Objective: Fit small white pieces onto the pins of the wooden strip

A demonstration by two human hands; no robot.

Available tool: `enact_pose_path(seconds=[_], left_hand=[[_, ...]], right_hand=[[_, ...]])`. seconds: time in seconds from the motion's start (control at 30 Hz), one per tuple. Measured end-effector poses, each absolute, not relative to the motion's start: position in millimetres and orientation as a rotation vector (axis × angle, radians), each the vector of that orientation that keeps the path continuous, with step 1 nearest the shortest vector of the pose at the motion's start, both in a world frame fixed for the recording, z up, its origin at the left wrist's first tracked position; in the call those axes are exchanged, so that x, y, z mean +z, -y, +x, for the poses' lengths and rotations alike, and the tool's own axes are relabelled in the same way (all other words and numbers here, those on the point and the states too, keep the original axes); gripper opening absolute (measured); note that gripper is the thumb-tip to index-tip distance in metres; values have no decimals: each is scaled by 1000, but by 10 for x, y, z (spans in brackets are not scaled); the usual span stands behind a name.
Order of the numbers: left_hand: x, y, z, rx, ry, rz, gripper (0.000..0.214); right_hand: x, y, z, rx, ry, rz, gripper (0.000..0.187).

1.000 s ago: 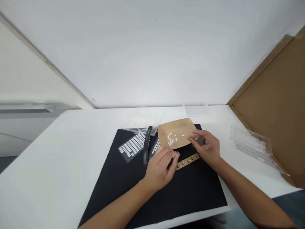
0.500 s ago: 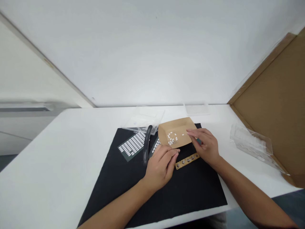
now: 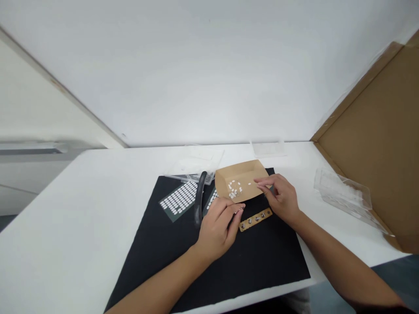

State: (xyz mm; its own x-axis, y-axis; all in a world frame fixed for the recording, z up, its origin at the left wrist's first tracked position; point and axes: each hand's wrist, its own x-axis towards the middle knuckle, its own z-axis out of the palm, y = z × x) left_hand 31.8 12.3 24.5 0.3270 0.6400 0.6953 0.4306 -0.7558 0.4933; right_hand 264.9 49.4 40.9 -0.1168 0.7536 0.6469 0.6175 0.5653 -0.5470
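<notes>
A black mat (image 3: 255, 261) lies on the white table (image 3: 81, 209). On it stands a brown paper tray (image 3: 252, 172) holding several small white pieces (image 3: 234, 190). My left hand (image 3: 218, 229) is closed in a pinch on a tiny shiny part, just left of a narrow brown strip (image 3: 255, 219) carrying several small metal parts. My right hand (image 3: 279, 197) rests at the tray's right rim, fingers pinched together at the edge; what they hold is too small to make out.
Two sheets of white oval stickers (image 3: 179, 198) and a black-handled tool (image 3: 198, 198) lie left of the tray. Clear plastic boxes (image 3: 196, 163) sit behind it, another clear container (image 3: 342, 194) at the right. A cardboard panel (image 3: 376, 144) leans on the right.
My right hand has moved up from the strip to the tray's right rim. My left hand has barely shifted. The camera has drifted slightly.
</notes>
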Motion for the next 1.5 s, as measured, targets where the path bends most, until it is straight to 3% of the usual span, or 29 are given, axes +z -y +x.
enact_pose_path(seconds=[0.43, 0.8, 1.33, 1.5], left_hand=[[282, -102, 330, 1379, -903, 2431, 21], [294, -79, 316, 1253, -842, 2615, 19], [291, -101, 297, 1261, -839, 2668, 19], [292, -99, 297, 1258, -849, 2666, 20]], right_hand=[[461, -544, 2708, 57, 1887, -970, 22], [438, -461, 2668, 124, 1996, -837, 5], [363, -459, 2715, 186, 2197, -792, 34], [370, -480, 2694, 101, 2122, -807, 28]])
